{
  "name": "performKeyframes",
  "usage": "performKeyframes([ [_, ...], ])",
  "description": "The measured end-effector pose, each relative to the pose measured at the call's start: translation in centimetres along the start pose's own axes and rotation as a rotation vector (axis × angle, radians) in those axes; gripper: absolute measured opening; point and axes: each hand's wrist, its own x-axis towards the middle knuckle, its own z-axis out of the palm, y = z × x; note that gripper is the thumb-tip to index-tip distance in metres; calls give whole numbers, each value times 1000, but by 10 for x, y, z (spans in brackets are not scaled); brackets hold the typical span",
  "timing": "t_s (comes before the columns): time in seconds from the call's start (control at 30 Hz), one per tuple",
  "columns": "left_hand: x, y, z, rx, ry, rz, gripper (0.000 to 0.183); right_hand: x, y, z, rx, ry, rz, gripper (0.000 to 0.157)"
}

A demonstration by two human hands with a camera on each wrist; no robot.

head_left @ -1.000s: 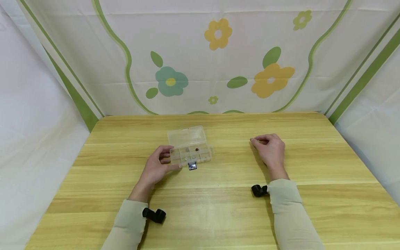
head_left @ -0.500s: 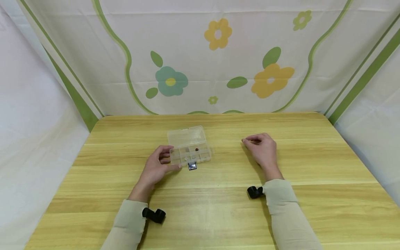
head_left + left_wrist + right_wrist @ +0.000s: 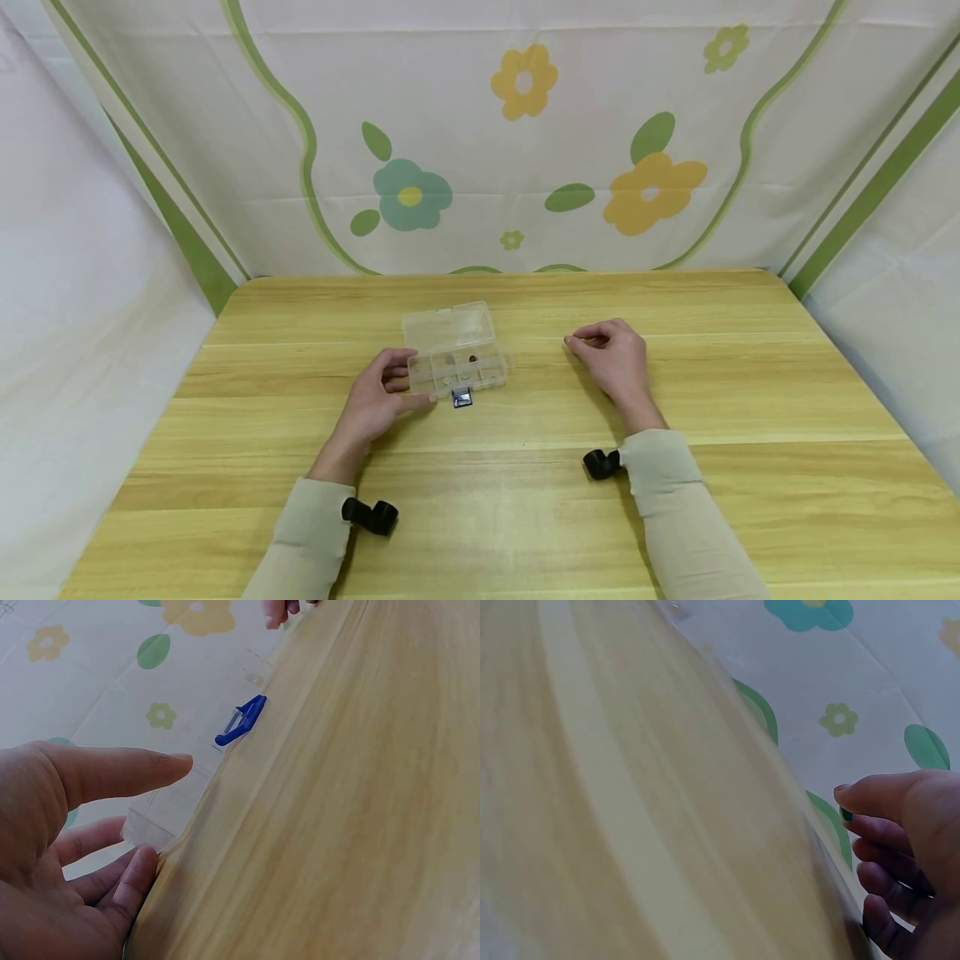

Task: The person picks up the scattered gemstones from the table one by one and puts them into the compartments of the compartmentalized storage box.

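A clear plastic compartment box [image 3: 422,379] sits left of centre, its lid [image 3: 448,327] swung back. My left hand [image 3: 367,404] holds the box's left end, thumb along the front side and fingers at the end. A blue latch [image 3: 244,724] sticks out from the front. Inside, a small dark red piece [image 3: 472,359] and several pale pieces lie in separate compartments. To the right of the box, my right hand [image 3: 617,357] pinches a tiny dark green piece [image 3: 846,814] between thumb and forefinger, the other fingers loosely curled.
The wooden table [image 3: 487,500] runs back to a white cloth [image 3: 480,125] printed with flowers. Black cameras sit on both wrists, the left camera [image 3: 371,517] and the right camera [image 3: 602,463] close over the tabletop.
My right hand has moved left toward the box, still pinching. The left hand and the box have stayed in place.
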Motion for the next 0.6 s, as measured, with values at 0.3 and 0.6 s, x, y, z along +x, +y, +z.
performKeyframes([
  [0.3, -1, -1, 0, -12, -3, -7, 74, 0, -6, 8, 9, -8, -26, 24],
  [0.6, 0, 0, 1, -6, 1, -7, 75, -1, -10, 14, 24, -36, -26, 23],
])
